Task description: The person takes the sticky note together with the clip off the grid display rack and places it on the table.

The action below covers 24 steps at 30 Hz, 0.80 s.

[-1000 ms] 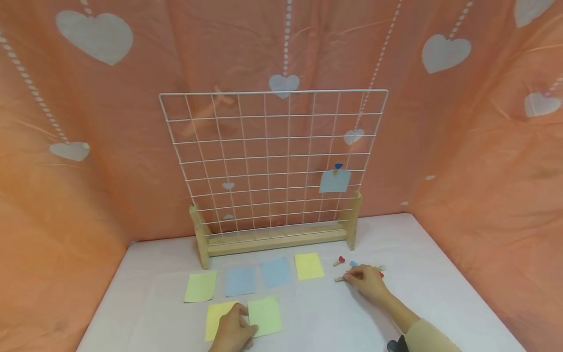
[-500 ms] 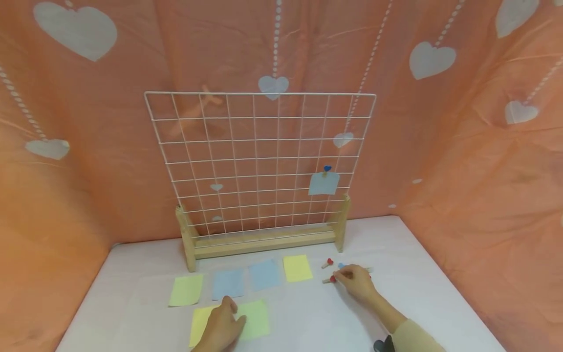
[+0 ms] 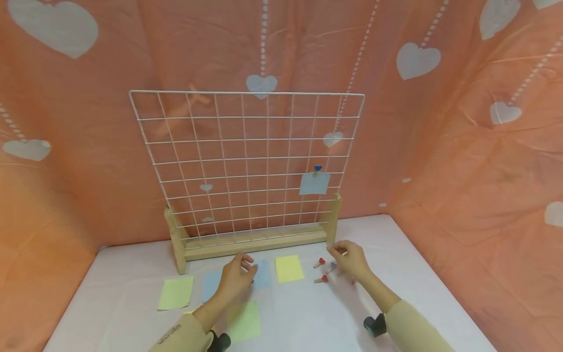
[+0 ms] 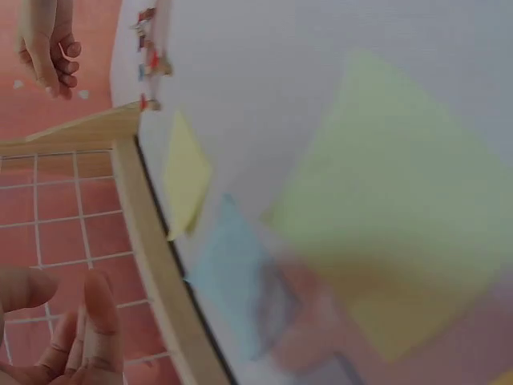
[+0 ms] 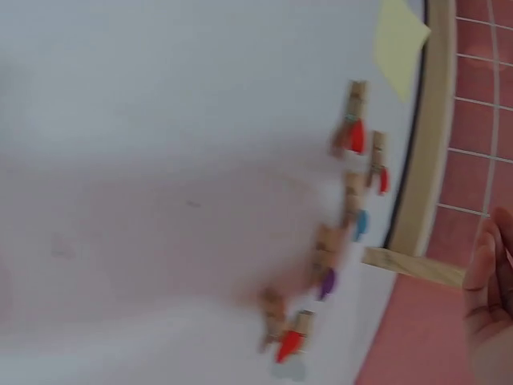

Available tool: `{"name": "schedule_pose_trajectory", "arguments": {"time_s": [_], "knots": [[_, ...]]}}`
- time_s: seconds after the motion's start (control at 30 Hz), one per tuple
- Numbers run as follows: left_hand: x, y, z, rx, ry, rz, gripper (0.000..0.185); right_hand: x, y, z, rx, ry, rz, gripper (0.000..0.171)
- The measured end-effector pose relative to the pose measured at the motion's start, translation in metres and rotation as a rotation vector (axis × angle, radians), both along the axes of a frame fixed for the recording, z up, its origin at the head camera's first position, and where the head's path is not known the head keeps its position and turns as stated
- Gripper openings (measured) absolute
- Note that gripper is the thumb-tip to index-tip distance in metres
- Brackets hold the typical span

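Note:
My left hand hovers over the two blue notes, partly hiding them. In the left wrist view its thumb and fingers are loosely bent and apart, with nothing visible between them. My right hand is above the small wooden clothespins with hearts, near the stand's right foot. Its fingers are loosely bent, and no clothespin shows in them. Several pins with red, blue and purple hearts lie on the table below. A green note lies under my left forearm, which mostly covers a yellow note.
A white wire grid stands upright in a wooden base at the back. A light blue note hangs from it by a blue-heart clothespin. Another green note and a yellow note lie before it.
My left hand has left the green note and moved forward over the blue notes. My right hand has lifted off the red-heart clothespin, which stays on the table. The head view has shifted right.

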State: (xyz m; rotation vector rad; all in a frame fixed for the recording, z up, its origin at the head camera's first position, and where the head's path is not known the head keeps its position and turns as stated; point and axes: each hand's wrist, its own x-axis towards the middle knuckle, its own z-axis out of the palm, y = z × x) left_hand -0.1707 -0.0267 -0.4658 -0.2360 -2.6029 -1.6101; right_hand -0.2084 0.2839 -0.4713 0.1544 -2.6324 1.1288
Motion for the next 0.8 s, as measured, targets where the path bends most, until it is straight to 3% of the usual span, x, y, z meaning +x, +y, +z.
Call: {"name": "schedule_pose_trajectory", "arguments": {"time_s": [0.2, 0.5, 0.8], "knots": [[-0.023, 0.019, 0.014, 0.028, 0.056, 0.022, 0.015, -0.008, 0.000, 0.020, 0.003, 0.065, 0.030, 0.013], [-0.038, 0.035, 0.024, 0.036, 0.089, 0.029, 0.014, -0.015, 0.001, 0.035, 0.002, 0.084, -0.001, 0.016], [-0.055, 0.052, 0.039, 0.040, 0.168, 0.061, 0.015, -0.028, -0.003, 0.062, -0.009, 0.157, -0.003, 0.020]]}}
